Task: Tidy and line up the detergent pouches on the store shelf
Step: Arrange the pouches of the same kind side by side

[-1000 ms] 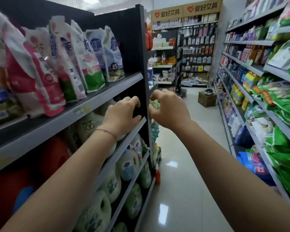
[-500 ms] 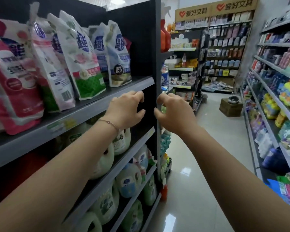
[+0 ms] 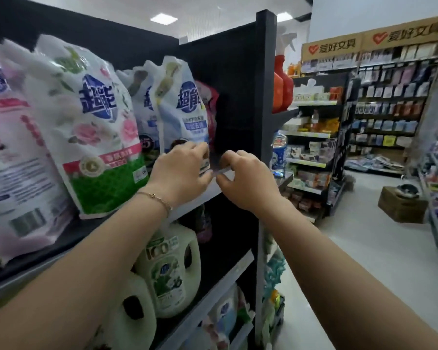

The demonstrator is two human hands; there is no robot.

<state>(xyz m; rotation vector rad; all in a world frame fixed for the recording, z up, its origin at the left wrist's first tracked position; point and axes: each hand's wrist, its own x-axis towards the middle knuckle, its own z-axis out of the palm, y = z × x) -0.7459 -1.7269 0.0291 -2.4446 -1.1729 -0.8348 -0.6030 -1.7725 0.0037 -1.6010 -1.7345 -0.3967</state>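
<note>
The left hand (image 3: 180, 173) is reaching over the shelf (image 3: 203, 197) edge, its grip pinching the lower corner of the blue pouch (image 3: 185, 117), which is standing upright at the shelf's far end. The right hand (image 3: 248, 179) is hovering at the shelf's edge beside it, fingers curled; what its grip is holding, I cannot tell. A green pouch (image 3: 96, 137) is leaning mid-shelf.
</note>
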